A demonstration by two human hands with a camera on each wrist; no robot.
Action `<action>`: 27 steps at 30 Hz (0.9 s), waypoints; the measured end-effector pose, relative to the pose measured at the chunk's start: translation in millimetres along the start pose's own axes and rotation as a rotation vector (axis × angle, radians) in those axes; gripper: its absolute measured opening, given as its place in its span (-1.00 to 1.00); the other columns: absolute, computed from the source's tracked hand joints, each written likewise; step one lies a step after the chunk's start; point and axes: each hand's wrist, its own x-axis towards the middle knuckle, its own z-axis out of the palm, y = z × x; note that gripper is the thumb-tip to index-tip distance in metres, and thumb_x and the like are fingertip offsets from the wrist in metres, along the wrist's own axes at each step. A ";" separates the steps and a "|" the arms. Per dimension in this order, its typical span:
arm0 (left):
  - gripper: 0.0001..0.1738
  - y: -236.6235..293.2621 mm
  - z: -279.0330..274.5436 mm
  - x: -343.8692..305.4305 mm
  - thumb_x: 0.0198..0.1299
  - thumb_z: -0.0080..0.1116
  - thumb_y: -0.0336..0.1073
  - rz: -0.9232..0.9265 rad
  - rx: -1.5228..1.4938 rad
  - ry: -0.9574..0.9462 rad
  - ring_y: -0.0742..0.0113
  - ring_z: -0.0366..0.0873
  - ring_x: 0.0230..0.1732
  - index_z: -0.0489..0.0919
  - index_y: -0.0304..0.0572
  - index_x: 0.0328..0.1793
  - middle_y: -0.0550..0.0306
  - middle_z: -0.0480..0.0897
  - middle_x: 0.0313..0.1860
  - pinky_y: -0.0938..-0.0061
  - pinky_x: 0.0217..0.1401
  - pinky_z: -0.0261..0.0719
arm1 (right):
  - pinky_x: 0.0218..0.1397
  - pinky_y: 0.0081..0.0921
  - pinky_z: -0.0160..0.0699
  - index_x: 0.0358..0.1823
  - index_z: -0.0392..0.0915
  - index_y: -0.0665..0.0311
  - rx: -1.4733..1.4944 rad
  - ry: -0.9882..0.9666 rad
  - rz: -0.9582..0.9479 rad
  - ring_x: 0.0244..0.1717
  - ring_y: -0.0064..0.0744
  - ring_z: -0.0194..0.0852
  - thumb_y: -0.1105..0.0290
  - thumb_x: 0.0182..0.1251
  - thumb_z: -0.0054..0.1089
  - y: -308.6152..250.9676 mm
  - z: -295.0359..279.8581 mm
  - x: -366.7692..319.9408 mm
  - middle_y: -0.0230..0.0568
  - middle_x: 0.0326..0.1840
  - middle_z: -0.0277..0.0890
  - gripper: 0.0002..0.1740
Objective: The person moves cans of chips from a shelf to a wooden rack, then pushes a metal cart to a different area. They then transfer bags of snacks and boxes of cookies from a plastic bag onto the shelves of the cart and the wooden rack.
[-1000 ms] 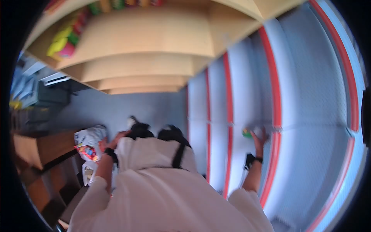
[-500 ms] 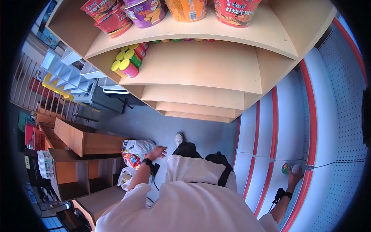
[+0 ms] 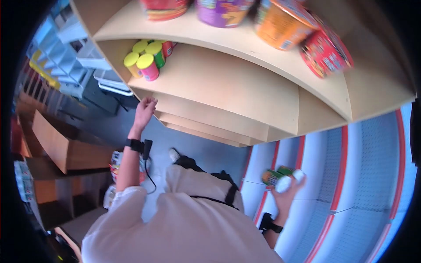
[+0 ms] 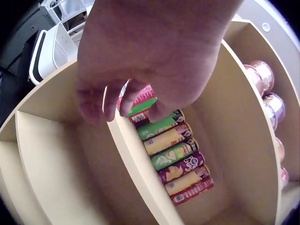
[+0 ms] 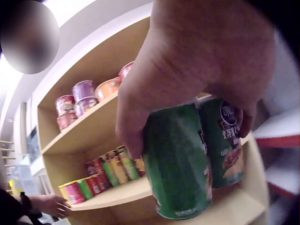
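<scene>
My right hand (image 3: 289, 193) grips two green cans (image 3: 272, 177) with white lids, side by side, in front of the white shelves. Its thumb and fingers are round the green cans (image 5: 177, 161) in the right wrist view. My left hand (image 3: 146, 109) holds nothing, its fingers loosely bent by the wooden shelf's front edge. Below it in the left wrist view (image 4: 154, 61), several tubes (image 4: 171, 152) lie in a row on the shelf. Yellow-lidded tubes (image 3: 148, 65) stand at that shelf's left end in the head view.
Noodle tubs (image 3: 287, 24) stand on the wooden shelf above (image 3: 219, 85). White shelves with red edges (image 3: 340, 168) are at the right. At the left are a brown cabinet (image 3: 48, 173), an open wooden box (image 3: 85, 153) and plastic bins (image 3: 109, 79).
My left hand has risen from beside the bags to the wooden shelf. My right hand has come away from the white shelves, and both green cans now show in it.
</scene>
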 end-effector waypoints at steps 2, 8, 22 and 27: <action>-0.70 -4.0 -5.8 0.1 0.24 0.11 -0.16 -0.002 0.006 -0.111 0.51 0.44 -0.37 0.54 -0.27 -0.11 0.22 0.55 -0.40 0.58 -0.30 0.45 | 0.44 -0.06 0.01 0.08 0.37 0.20 0.041 -0.106 -0.182 0.47 0.22 -0.17 0.33 -0.41 0.57 -70.0 23.2 33.6 0.24 0.46 -0.24 -0.15; -0.59 -91.5 -54.6 -21.9 0.20 0.11 -0.07 -0.079 0.123 -0.373 0.14 0.58 -0.17 0.56 -0.34 -0.10 -0.10 0.64 -0.28 0.34 -0.09 0.51 | 0.39 -0.19 0.14 0.04 0.39 0.14 0.123 -0.250 -0.536 0.43 0.28 -0.09 0.37 -0.44 0.58 -225.3 107.1 134.9 0.29 0.44 -0.28 -0.17; -0.62 -167.8 -96.9 -118.6 0.18 0.12 -0.08 -0.453 0.003 0.122 0.14 0.56 -0.30 0.53 -0.33 -0.20 -0.05 0.60 -0.39 0.32 -0.18 0.47 | 0.13 -0.34 0.37 0.07 0.34 0.37 0.009 -0.486 -0.815 0.04 -0.19 0.40 0.21 -0.12 0.50 -374.8 253.6 324.3 -0.06 0.02 0.38 -0.26; -0.64 -104.0 -94.4 -98.6 0.24 0.10 -0.12 -0.283 -0.166 0.175 0.32 0.52 -0.28 0.52 -0.32 -0.07 0.07 0.60 -0.29 0.42 -0.15 0.47 | 0.23 -0.28 0.29 0.11 0.33 0.37 0.026 -0.599 -0.729 0.14 -0.11 0.30 0.17 -0.12 0.49 -361.2 252.0 340.5 -0.02 0.06 0.32 -0.22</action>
